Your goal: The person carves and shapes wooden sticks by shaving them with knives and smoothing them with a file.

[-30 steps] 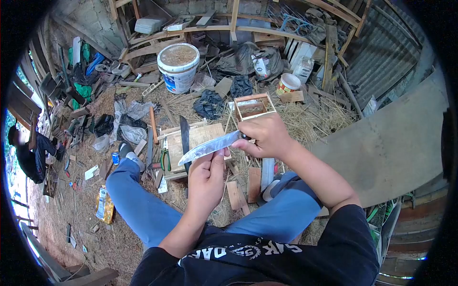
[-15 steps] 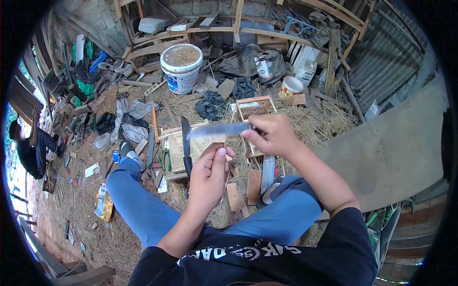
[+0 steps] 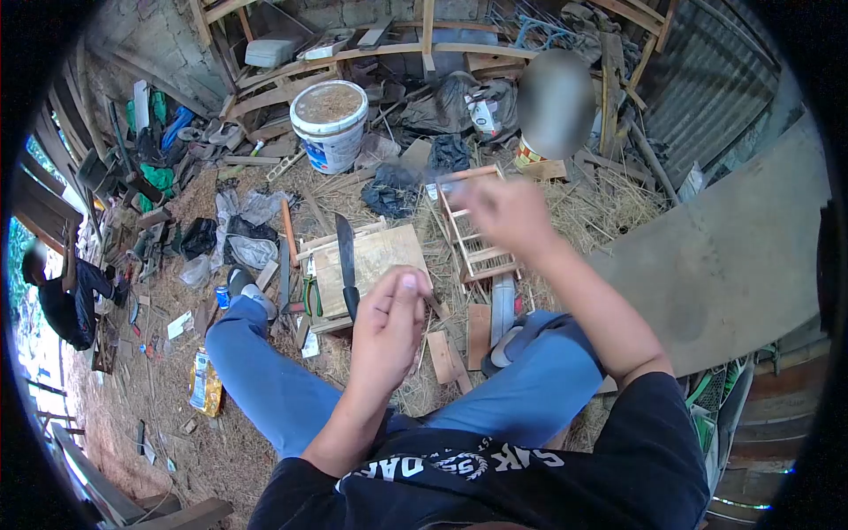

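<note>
From the left hand, pinched together, the motion-blurred knife lies at twelve o'clock, pointing toward ten; the right hand clamps it.

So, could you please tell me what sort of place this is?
Probably a makeshift woodworking shed, judging by the corrugated panel, the machete and the slatted wooden frame.

head | bare left hand: fingers curled, contents unclear | bare right hand: motion-blurred, overlaps slatted pale-wood frame, hold unreadable | dark-bladed, black-handled machete: lying on pale rectangular wooden block | green-handled pliers: at block's left | round white plastic bucket: beyond
</note>
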### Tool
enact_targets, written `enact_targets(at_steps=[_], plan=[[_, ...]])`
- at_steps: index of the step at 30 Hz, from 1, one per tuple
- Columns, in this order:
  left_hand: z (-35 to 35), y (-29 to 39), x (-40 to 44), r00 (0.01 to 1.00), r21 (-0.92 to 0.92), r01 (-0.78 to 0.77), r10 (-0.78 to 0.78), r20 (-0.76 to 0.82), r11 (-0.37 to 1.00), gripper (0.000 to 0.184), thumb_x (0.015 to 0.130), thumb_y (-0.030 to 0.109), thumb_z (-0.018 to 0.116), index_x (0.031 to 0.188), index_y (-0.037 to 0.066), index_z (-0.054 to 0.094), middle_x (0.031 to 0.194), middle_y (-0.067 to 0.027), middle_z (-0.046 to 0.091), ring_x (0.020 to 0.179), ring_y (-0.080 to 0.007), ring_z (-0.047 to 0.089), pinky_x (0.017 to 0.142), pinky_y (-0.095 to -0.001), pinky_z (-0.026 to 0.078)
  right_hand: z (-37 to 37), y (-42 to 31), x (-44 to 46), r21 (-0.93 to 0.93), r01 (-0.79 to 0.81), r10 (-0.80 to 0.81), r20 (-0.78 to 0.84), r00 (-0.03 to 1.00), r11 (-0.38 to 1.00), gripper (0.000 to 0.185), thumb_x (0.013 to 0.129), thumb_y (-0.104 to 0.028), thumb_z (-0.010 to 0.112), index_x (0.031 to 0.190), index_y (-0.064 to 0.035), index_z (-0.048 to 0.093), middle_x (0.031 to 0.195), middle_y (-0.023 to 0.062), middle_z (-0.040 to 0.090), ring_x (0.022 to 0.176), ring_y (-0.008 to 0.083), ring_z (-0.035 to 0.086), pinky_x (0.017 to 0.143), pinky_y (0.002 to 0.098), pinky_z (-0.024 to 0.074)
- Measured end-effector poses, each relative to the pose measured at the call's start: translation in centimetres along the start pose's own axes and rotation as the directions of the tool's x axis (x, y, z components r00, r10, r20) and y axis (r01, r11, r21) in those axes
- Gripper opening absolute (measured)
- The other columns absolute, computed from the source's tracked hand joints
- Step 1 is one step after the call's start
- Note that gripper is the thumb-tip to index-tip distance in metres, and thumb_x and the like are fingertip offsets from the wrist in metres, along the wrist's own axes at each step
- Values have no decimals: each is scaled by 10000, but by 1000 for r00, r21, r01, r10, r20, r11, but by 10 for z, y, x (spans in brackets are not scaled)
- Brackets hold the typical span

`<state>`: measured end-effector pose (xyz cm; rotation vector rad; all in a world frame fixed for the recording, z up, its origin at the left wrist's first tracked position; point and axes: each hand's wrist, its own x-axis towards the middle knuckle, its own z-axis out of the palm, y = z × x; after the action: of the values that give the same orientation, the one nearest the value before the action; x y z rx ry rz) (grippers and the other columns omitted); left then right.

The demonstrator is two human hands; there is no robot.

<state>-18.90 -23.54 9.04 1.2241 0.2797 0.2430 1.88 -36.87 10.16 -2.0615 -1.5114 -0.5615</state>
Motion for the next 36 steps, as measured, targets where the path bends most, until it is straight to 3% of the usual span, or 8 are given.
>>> enact_targets(at_steps=[2, 5, 11, 15, 17, 22, 28, 36], plan=[[0, 1, -4, 997, -31, 51, -49, 58, 998, 247, 1119, 245, 463, 1039, 61, 605, 666, 83, 405, 492, 3, 291, 440, -196, 221, -6, 30, 2, 69, -453, 458, -124, 880, 889, 456, 950, -526, 648, 752, -116, 660, 598, 108, 612, 539, 306, 627, 496, 420, 456], [1, -6, 1, 992, -148, 110, -99, 84, 983, 257, 1123, 264, 447, 1089, 54, 593, 642, 96, 370, 466, 7, 270, 411, -194, 210, -2, 24, -6, 303, -436, 490, -131, 862, 848, 477, 960, -531, 638, 746, -106, 674, 599, 114, 615, 551, 315, 632, 504, 415, 461], [1, 1, 6, 994, -119, 95, -89, 56, 988, 277, 1127, 263, 433, 1111, 40, 595, 624, 99, 356, 456, 8, 257, 406, -190, 205, -1, -21, -12, 74, 14, -17, 31, 999, 997, 446, 956, -517, 643, 769, -115, 691, 615, 118, 626, 573, 320, 648, 518, 400, 478], [1, -4, 3, 996, -115, 75, -69, 48, 991, 258, 1125, 259, 441, 1102, 51, 592, 631, 96, 366, 457, 8, 255, 406, -192, 205, -1, -14, -10, 82, 52, -53, 11, 999, 995, 456, 963, -522, 630, 800, -106, 715, 626, 115, 635, 585, 327, 656, 529, 421, 487], [-1, -4, 2, 994, -133, 99, -91, 65, 986, 252, 1124, 257, 445, 1094, 56, 595, 635, 93, 370, 460, 7, 258, 406, -194, 206, 0, -6, -5, 89, -516, 506, 118, 855, 852, 491, 989, -524, 593, 855, -75, 739, 669, 151, 653, 647, 336, 677, 567, 424, 494], [-2, -7, 15, 985, -69, -163, 159, -62, 984, 190, 1125, 258, 435, 1203, 99, 505, 657, 58, 373, 489, -22, 284, 424, -197, 242, 15, 26, -13, 451, -589, 621, 92, 778, 671, 572, 1046, -521, 514, 840, -29, 722, 644, 102, 601, 621, 187, 576, 618, 343, 448], [-41, -5, 47, 952, 0, -294, 293, -84, 956, 139, 1131, 202, 389, 1226, 106, 420, 964, -169, 750, 924, -160, 683, 853, -314, 508, 26, -37, -20, 550, -832, 599, 642, 478, 74, 504, 1050, -533, 527, 910, -72, 677, 707, -40, 544, 660, 68, 475, 600, 256, 378], [-60, -16, 59, 938, -102, -329, 312, -150, 939, 154, 1122, 257, 432, 1199, 125, 415, 1171, -222, 730, 1186, -215, 648, 1075, -382, 411, 58, -86, -46, 603, -796, 506, 704, 498, -54, 224, 989, -230, 716, 1090, -45, 642, 626, -67, 469, 474, 40, 385, 440, 250, 281]])
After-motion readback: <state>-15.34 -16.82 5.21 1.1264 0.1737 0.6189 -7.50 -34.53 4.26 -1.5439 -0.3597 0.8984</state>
